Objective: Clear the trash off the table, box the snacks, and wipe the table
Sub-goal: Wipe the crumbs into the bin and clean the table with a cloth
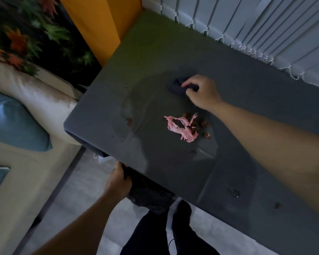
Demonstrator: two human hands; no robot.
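Gripping dark cloth (176, 87) on counter (118, 89): right hand (201, 91), fingers curled | left hand (118, 178) fingers clamped on black bag (151, 196) at edge | pink wrapper (180, 127) mid-counter

A: Hands?
B: Two: a left hand (118, 179), a right hand (203, 92).
A: And things?
B: One table (247, 89), one dark cloth (177, 87), one pink wrapper (180, 128), one black bag (151, 196). The brown crumbs (203, 123): about six, too blurred to count surely.
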